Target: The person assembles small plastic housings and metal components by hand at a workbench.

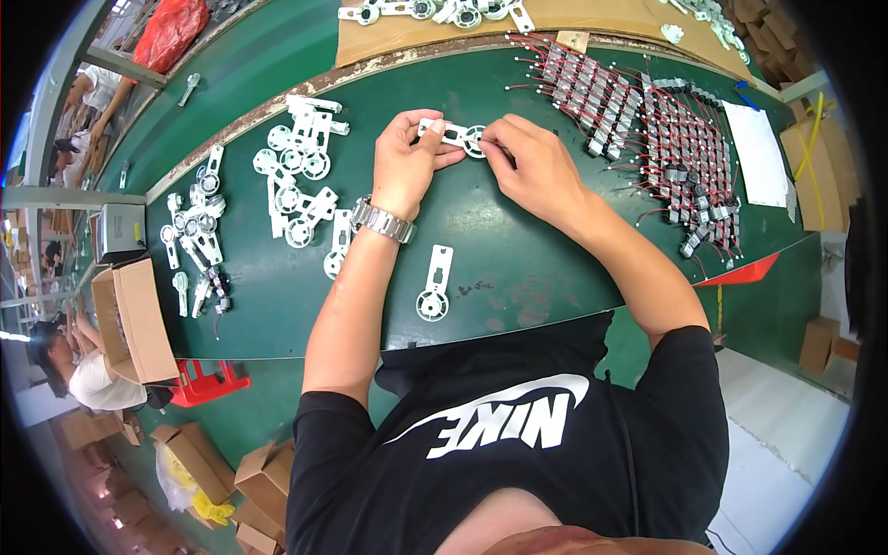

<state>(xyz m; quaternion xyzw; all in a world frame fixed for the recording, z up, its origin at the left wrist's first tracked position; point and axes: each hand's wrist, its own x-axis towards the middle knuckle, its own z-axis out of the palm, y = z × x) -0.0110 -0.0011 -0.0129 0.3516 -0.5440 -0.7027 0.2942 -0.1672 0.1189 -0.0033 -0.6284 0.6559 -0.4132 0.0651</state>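
Above the green table, my left hand point(407, 157) grips the flat end of a white plastic part point(453, 135) with a round ring at its other end. My right hand point(529, 166) is closed at that ring, its thumb and fingertips pinched together; whatever small thing may be between them is hidden. A second white plastic part point(435, 285) of the same shape lies alone on the table, ring toward me. To the left of my left hand is a loose pile of such white parts point(301, 162).
Rows of small motors with red wires point(592, 97) cover the right of the table, beside a white sheet point(754, 153). More white parts point(196, 222) lie far left, near an open cardboard box point(139, 319). A cardboard sheet point(592, 18) with further parts borders the far side. Co-workers sit at left.
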